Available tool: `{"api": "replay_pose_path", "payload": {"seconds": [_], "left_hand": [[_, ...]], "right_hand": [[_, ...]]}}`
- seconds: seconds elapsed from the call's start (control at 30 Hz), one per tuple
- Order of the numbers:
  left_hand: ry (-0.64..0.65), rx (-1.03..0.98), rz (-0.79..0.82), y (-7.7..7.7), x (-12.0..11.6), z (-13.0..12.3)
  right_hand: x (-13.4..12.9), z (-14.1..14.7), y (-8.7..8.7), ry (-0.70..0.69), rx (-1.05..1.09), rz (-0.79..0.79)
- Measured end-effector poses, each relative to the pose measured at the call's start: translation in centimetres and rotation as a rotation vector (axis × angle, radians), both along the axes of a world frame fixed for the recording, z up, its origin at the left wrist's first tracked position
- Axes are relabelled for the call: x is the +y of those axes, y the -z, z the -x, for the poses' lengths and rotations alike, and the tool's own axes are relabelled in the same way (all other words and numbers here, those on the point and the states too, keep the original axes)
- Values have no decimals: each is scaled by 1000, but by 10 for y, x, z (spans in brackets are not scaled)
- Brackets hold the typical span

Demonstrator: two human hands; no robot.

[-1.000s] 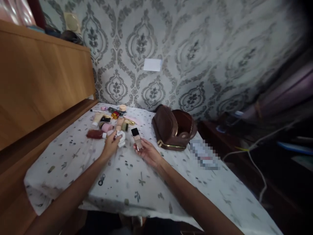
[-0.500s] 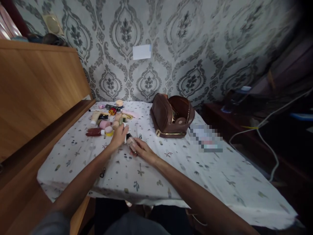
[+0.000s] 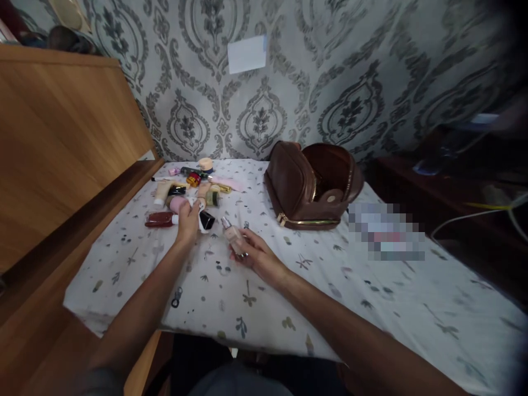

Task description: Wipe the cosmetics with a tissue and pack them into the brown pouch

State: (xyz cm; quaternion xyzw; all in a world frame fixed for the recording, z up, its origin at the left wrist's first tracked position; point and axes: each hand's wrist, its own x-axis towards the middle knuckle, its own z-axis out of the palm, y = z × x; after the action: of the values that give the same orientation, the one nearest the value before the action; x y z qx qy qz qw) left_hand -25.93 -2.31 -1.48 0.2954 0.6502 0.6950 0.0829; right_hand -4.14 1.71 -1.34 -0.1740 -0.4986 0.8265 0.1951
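Note:
My right hand (image 3: 259, 254) is wrapped round a small glass foundation bottle (image 3: 235, 238), filled with beige liquid. Its narrow neck is bare and tilts up to the left. Closed fingers of my left hand (image 3: 188, 221) hold a glossy black cap (image 3: 207, 220) together with a crumpled white wipe (image 3: 202, 207). A short gap separates cap and bottle. Just behind my left hand lie a pink container (image 3: 176, 204) and a jar with a dark green lid (image 3: 212, 198). A dark red tube with a white cap (image 3: 160, 219) rests to its left.
An unzipped brown leather bag (image 3: 301, 190) stands at the back right of the patterned tablecloth (image 3: 289, 297). Several cosmetics, including a cream tube (image 3: 162, 193) and a peach-lidded jar (image 3: 205, 164), cluster at the back left. A wooden panel (image 3: 70, 104) borders the left side.
The black cap has come off the foundation bottle and is now in my left hand. My hands have moved apart, and the view has tilted down and shifted left.

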Motion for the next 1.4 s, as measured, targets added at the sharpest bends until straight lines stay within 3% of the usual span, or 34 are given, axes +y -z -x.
{"api": "replay_pose_path", "payload": {"seconds": [0.1, 0.27, 0.47, 0.57, 0.73, 0.87, 1.0, 1.2, 1.4], "left_hand": [[88, -2, 16, 3, 1, -24], [206, 28, 20, -1, 0, -52], [120, -358, -113, -7, 0, -44], [105, -418, -120, -9, 0, -39], [131, -171, -47, -9, -5, -42], [173, 135, 48, -9, -11, -51], [163, 283, 71, -8, -16, -62], [176, 314, 87, -8, -13, -64], [233, 125, 60, -15, -14, -62]], "right_hand": [[0, 2, -3, 75, 23, 135], [1, 1, -6, 155, 30, 153], [-3, -5, -7, 126, -76, -124], [-4, -6, -6, 66, -159, -286], [-3, -4, 1, 89, -221, -464], [-2, -4, 3, 97, -250, -506], [-3, -6, 3, 70, -240, -533], [-5, -3, 3, 82, -211, -558], [-2, -2, 3, 212, -229, -597]]}}
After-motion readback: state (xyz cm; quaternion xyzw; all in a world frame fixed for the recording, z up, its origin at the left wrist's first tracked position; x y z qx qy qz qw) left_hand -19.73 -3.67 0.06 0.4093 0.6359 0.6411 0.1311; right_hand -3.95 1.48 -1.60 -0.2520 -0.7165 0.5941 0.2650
